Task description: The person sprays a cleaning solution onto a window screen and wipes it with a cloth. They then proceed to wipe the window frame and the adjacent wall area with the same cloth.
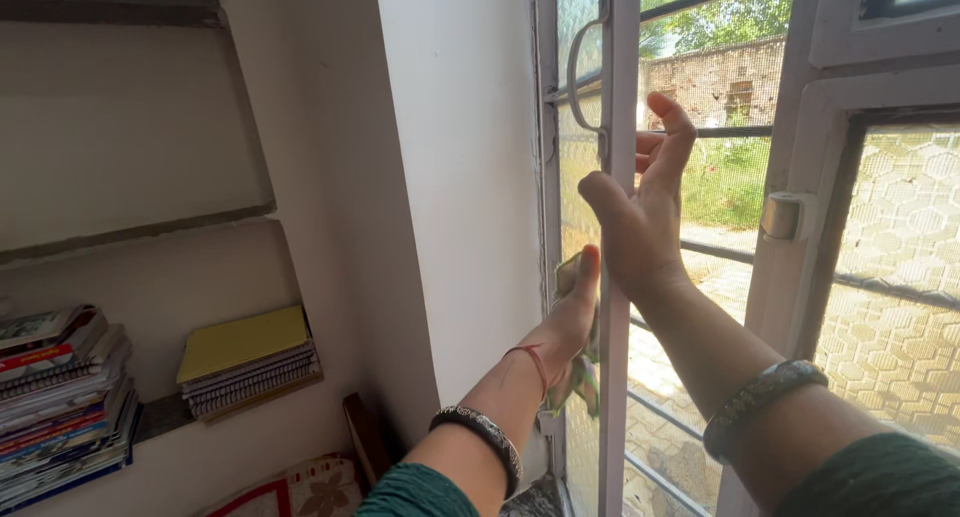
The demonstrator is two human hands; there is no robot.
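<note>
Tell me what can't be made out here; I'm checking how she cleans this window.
Head view only:
- Left hand: its fingers are behind the white window frame; the grip can't be seen.
- Cloth: mostly hidden by that hand and the frame, so its full shape is unclear.
- Right hand: fingertips curl out of sight past the frame, near the handle.
- Book stack: cut off by the left edge.

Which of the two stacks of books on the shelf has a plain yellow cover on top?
The smaller stack, at the shelf's right end nearer the window. The taller stack at the left edge shows printed, many-coloured covers instead.
</note>
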